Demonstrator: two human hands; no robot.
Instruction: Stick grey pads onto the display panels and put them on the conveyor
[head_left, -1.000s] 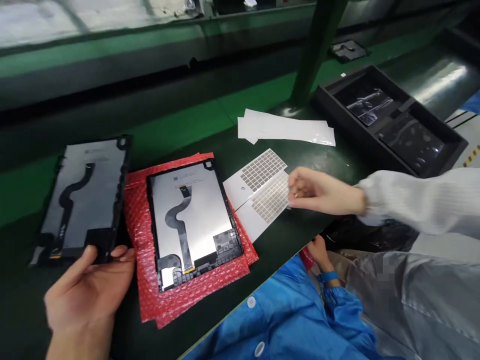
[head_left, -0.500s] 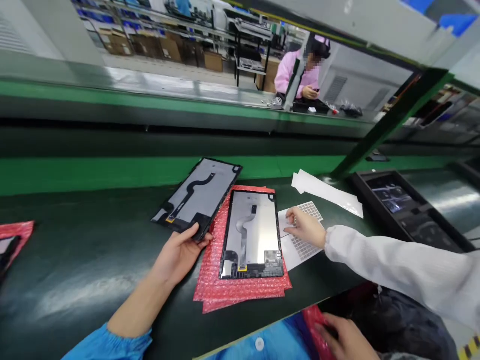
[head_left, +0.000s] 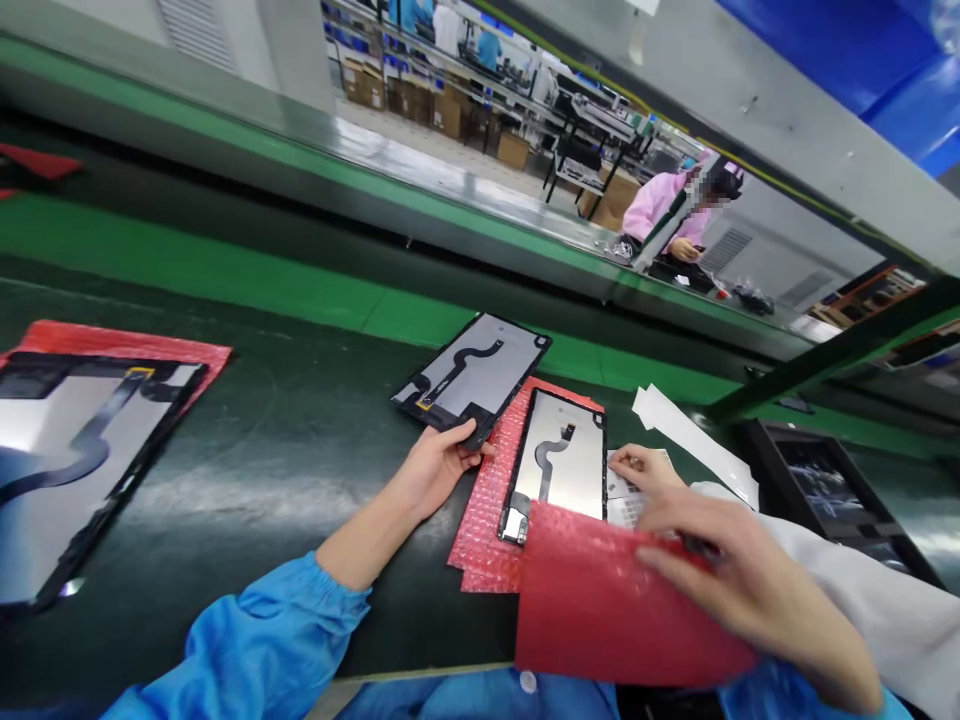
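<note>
My left hand grips the near edge of a black tablet panel with a curved flex cable, tilted up off the dark belt. My right hand holds a red bubble-wrap sheet low in front of me, fingers closed on its right side. A second panel lies face down on a stack of red bubble wrap. A co-worker's hand, in a white sleeve, rests on a white sticker sheet beside that panel.
Another panel on red wrap lies at the far left. White paper strips and a black tray sit to the right. A green-edged conveyor rail runs behind. A person in pink works far across the line.
The view swung left and up. My right hand has come up into view with a red bubble-wrap sheet. My left hand still holds the tilted panel.
</note>
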